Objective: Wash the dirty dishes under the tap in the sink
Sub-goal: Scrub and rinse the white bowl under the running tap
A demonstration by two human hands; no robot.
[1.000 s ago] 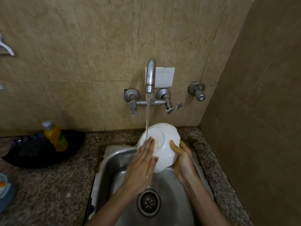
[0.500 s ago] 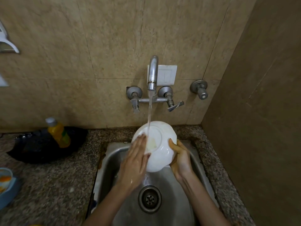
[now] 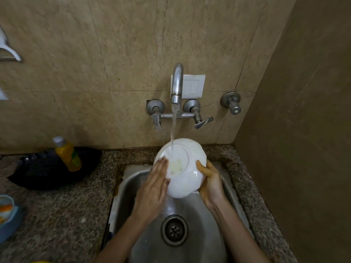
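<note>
A white bowl (image 3: 183,166) is held upside down and tilted over the steel sink (image 3: 131,188), its base ring facing me with a pale smear on it. Water from the wall tap (image 3: 177,83) falls onto the bowl's base. My right hand (image 3: 209,182) grips the bowl's right rim, thumb on the outside. My left hand (image 3: 153,188) lies flat with straight fingers against the bowl's left side. The bowl's inside is hidden.
The sink drain (image 3: 174,230) sits below the hands. A yellow bottle (image 3: 68,153) stands on a black pan (image 3: 51,168) on the granite counter at left. A blue container (image 3: 7,215) is at the far left edge. A brown wall closes the right side.
My left hand has slid from the middle of the bowl's base toward its left edge, uncovering the smear. The bowl has tilted slightly; my right hand keeps its grip.
</note>
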